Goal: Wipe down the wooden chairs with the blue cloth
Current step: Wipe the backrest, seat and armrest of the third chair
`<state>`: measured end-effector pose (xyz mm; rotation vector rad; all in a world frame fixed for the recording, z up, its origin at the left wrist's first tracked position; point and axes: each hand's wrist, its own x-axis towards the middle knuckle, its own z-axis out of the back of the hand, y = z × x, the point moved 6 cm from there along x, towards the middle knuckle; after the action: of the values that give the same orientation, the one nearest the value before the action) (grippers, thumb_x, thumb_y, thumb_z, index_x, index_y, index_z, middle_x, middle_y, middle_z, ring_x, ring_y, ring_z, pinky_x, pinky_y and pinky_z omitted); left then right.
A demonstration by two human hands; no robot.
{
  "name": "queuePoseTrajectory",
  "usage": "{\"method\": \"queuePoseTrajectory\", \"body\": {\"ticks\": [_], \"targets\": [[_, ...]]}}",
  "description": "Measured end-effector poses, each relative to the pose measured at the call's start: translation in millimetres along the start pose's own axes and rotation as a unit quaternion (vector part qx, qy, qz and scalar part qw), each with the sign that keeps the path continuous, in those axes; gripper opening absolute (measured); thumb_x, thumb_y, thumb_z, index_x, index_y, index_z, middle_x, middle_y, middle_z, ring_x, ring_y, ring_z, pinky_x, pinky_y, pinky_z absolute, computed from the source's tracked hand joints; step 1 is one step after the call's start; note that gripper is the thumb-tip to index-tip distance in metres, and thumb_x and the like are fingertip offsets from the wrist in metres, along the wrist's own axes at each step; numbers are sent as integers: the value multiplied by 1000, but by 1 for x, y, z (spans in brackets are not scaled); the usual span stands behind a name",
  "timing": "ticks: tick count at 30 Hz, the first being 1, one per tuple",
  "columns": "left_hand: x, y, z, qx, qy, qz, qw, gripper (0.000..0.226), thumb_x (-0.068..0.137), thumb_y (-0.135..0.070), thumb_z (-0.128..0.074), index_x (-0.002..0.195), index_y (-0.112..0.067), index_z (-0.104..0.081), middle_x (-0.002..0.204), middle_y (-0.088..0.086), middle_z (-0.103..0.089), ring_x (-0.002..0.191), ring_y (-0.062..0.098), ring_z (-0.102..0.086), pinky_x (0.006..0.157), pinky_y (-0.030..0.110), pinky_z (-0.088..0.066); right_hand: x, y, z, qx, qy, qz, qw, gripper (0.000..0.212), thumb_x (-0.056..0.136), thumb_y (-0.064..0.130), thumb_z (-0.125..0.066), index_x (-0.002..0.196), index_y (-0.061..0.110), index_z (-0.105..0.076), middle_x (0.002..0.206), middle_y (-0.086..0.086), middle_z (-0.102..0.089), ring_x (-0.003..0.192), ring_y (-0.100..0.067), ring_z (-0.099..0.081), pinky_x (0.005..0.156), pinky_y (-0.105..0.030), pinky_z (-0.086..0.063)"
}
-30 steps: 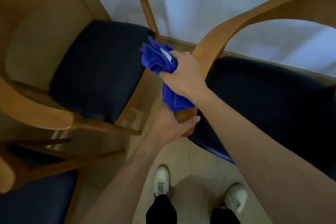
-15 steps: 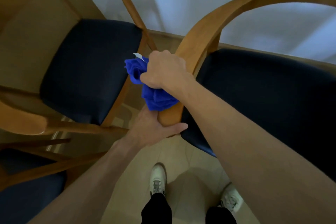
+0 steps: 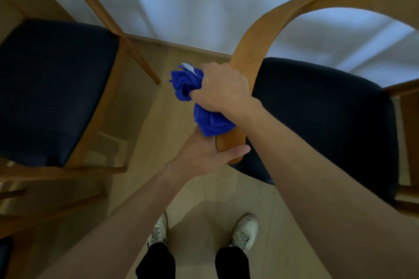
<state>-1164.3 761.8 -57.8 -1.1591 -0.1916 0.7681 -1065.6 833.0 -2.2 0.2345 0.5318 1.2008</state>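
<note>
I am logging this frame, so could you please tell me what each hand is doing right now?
Left hand: holds the front end of the wooden armrest.
Right hand: holds the blue cloth bunched against that armrest.

No text, brand, number or sign can be read anywhere in the head view. The one thing that might carry print is a small white tag (image 3: 190, 68) sticking out of the top of the blue cloth (image 3: 184, 85), and it shows as a plain pale patch, too small and blurred to make out any letters.
</note>
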Motion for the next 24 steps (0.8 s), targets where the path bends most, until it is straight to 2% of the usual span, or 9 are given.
{"method": "queuePoseTrajectory", "body": {"ticks": [4,7,9,11,14,17,19,21,24], "targets": [[-16,23,41,-59,96,122,986,73,75,-62,-72,137,-52,-34,121,-37,-53,103,-27,-47,72,-7,-35,-14,14,15,111,42,6,993,20,83,27,-67,100,23,-57,85,4,-62,75,-17,-60,60,-29,-45],[-25,47,124,-145,62,322,934,42,97,-28,-57,135,-11,-50,100,-5,-69,83,3,-63,66,14,-48,-19,51,50,205,25,21,978,26,81,21,-66,106,27,-60,83,9,-64,78,-13,-63,70,-32,-52],[-20,36,205,-166,-9,362,917,26,100,-10,-41,114,-1,-60,93,11,-63,79,21,-57,63,26,-41,-18,95,82,246,-6,45,968,30,80,21,-67,108,30,-61,77,14,-61,73,-6,-61,66,-24,-47],[-8,-2,306,-77,-104,328,936,19,98,-7,-41,90,-7,-58,91,13,-58,72,20,-52,63,26,-41,-14,151,118,283,-30,76,956,30,80,24,-69,106,34,-60,74,17,-62,69,-1,-61,60,-14,-42],[-3,-106,449,23,-201,223,954,24,98,-5,-42,76,-11,-50,77,6,-52,63,14,-49,57,21,-45,-15,239,177,347,-74,125,927,30,80,30,-74,106,37,-60,77,16,-65,70,2,-63,56,-8,-45],[-45,-218,534,15,-271,88,958,20,93,-16,-50,89,-2,-64,87,12,-64,77,21,-61,73,30,-57,-28,321,228,395,-111,173,895,31,78,37,-78,104,36,-61,83,12,-68,73,-6,-66,69,-22,-56],[-96,-261,554,-3,-271,18,962,32,95,-36,-49,93,-11,-68,89,8,-71,81,20,-69,69,31,-60,-42,364,249,404,-134,186,886,39,78,38,-78,112,37,-60,88,13,-69,77,-8,-67,75,-31,-59],[-146,-277,567,-84,-262,-12,961,38,95,-52,-45,100,-21,-67,93,-1,-73,82,17,-72,68,34,-61,-53,403,265,415,-146,200,875,45,79,37,-79,119,35,-59,94,12,-69,82,-10,-68,78,-37,-60],[-205,-288,593,-164,-248,-18,955,51,92,-58,-51,123,-18,-55,114,6,-66,92,22,-72,80,44,-59,-73,460,281,430,-148,222,863,46,81,36,-79,122,36,-58,98,11,-70,84,-13,-69,79,-40,-60]]}}
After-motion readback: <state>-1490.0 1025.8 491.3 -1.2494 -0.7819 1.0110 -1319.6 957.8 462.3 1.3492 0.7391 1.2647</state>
